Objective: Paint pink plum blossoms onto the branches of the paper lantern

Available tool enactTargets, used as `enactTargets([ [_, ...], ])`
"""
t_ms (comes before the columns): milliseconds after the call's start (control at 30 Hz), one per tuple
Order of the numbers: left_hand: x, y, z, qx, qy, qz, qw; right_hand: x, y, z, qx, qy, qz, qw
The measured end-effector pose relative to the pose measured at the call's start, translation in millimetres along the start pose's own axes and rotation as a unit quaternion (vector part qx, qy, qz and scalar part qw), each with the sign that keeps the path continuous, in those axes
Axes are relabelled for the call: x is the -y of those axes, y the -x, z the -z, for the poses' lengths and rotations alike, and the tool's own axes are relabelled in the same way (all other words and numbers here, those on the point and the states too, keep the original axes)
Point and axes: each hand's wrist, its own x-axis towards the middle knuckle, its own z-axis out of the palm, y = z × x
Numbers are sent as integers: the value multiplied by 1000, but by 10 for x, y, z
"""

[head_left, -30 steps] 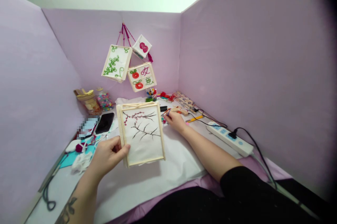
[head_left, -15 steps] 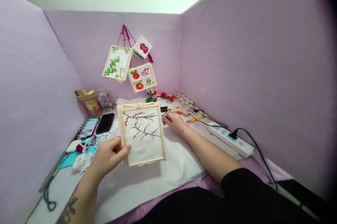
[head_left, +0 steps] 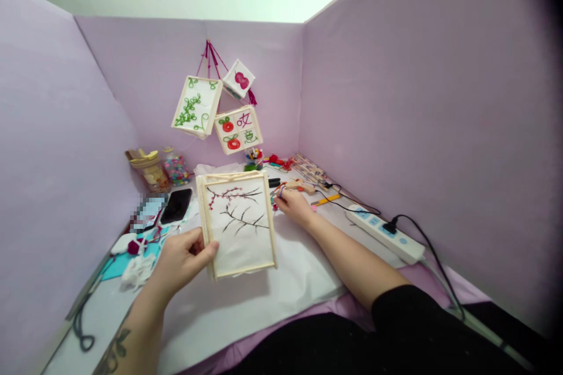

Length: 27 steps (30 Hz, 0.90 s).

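My left hand (head_left: 189, 257) is closed on the left edge of a wood-framed white panel (head_left: 240, 252), thumb on its front. The panel is held upright above the white-covered table and shows dark branches with small pink blossoms in its upper half. Beyond its right side, my right hand (head_left: 291, 203) is at the small craft items, with fingers bent together. Its fingertips are partly hidden, and what they hold is too small to make out. A glue gun (head_left: 299, 186) lies just past that hand.
Decorated frames (head_left: 197, 105) hang from the back partition. Jars (head_left: 176, 169) and a black phone (head_left: 176, 206) stand or lie at left, near white scraps (head_left: 138, 271). A power strip (head_left: 385, 234) with cords lies at right, and a yellow cutter (head_left: 326, 200) beyond my right forearm.
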Motion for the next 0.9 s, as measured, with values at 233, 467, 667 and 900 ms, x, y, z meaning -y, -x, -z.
enactTargets([
  [233,-3,-7,-6,-1,1,7,1000,25,10,28,-5,-2,3,1000],
  [467,-2,-2,-3,-2,6,10,1000,60,23,48,-17,-19,1,1000],
  [667,-8,3,1,-3,8,8,1000,-8,15,37,-83,-33,-47,995],
  [900,-25,-12,-5,-2,5,10,1000,-82,-6,-8,-104,-37,-73,991],
])
